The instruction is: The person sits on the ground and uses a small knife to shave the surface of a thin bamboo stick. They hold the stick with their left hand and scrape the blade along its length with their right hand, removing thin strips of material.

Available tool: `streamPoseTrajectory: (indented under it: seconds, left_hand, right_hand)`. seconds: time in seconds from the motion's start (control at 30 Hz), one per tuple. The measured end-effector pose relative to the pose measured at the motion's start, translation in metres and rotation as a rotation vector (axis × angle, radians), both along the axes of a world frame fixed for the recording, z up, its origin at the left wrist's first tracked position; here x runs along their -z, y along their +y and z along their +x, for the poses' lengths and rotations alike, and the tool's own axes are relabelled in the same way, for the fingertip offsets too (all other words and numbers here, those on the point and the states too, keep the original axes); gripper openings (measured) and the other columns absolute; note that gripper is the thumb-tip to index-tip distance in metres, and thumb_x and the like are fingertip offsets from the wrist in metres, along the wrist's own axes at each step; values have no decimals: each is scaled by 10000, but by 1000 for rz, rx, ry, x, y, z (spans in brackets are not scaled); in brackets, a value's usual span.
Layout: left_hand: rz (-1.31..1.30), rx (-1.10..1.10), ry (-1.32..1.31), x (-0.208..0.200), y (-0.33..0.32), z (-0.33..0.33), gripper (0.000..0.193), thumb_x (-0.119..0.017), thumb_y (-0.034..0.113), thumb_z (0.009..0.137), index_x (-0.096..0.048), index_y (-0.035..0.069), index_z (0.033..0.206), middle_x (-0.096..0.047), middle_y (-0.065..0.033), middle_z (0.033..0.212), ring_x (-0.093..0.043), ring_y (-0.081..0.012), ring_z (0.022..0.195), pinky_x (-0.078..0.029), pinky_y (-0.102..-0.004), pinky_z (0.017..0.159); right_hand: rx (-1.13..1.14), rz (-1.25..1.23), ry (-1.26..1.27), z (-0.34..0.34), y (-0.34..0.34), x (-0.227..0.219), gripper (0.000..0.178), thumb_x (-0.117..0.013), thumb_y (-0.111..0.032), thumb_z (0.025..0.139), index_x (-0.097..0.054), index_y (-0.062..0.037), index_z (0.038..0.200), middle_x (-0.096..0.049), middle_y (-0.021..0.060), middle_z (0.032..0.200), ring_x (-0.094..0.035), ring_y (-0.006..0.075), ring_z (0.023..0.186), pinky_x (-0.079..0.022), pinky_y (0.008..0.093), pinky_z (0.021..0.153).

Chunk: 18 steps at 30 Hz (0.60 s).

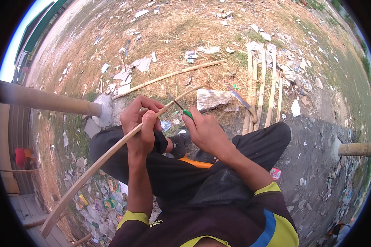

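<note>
My left hand [139,129] is closed round a long, pale bamboo strip [86,175]. The strip slants from the lower left, past my left knee, up to a thin tip ahead of my hands. Gripped in my right hand [208,131] is a small knife [187,113] with a green handle. Its narrow blade lies across the strip just beyond my left fingers; whether it cuts in, I cannot tell. A rough, whitish block [213,99] rests on the ground ahead of my right hand. Beside it lies a large blade [240,99] with a curved wooden handle.
Several bamboo strips [272,86] lie side by side at the front right, and another strip [169,77] lies farther ahead. A thick pole [49,99] stands on the left, another pole [355,149] on the right. Litter covers the dry ground. My bent legs flank the work.
</note>
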<state>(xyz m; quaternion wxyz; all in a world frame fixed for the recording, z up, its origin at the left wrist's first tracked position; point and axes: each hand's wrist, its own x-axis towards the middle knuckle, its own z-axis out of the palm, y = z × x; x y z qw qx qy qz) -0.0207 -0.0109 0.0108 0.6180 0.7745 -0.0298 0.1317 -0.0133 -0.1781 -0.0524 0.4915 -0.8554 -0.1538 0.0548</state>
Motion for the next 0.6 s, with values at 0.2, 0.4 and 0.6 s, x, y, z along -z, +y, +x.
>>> streamPoseTrajectory:
  seconds: [0.2,0.4,0.6]
  left_hand:
    - [114,70,-131,18,8,-14,253,-465,185,783,-491,-56,710,-546,-152,724,-457,-105,452,-421,-242,498]
    - [160,111,-154,12,-4,-16,273,-516,217,749,-506,-48,686,-599,-173,749,-457,-92,470,-386,-231,480]
    - [302,232,-241,12,-14,-19,225,-523,183,646,-517,-38,689,-579,-185,717,-552,-201,534,-444,-281,525]
  right_hand:
    - [-14,-52,-74,-9,6,27,163,-528,-182,945,-482,-31,906,-557,225,620,-587,438,609,-441,510,521]
    - [20,-79,-208,-15,3,20,155,-548,-183,933,-490,-45,893,-556,201,605,-595,404,571,-456,480,487]
    - [75,-214,-65,1,-18,46,154,-564,-177,920,-493,-43,890,-548,196,604,-595,390,576,-450,471,497]
